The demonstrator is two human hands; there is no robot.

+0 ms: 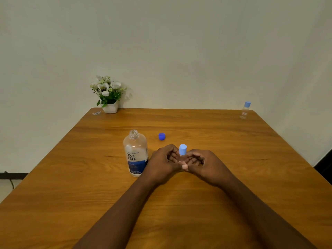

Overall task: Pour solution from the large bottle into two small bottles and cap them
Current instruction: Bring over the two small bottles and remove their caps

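A small clear bottle (182,157) with a light-blue cap stands upright at the table's middle. My left hand (164,162) and my right hand (201,163) both wrap around its body from either side, thumbs meeting in front. The large clear bottle (135,153) with a blue label stands just left of my left hand, uncapped. Its dark-blue cap (161,136) lies on the table behind my hands. A second small bottle (245,110) with a light-blue cap stands at the far right corner.
A white pot of white flowers (109,95) sits at the table's far left corner, with a small flat item (97,113) beside it. The wooden table (71,194) ends at a plain wall behind.
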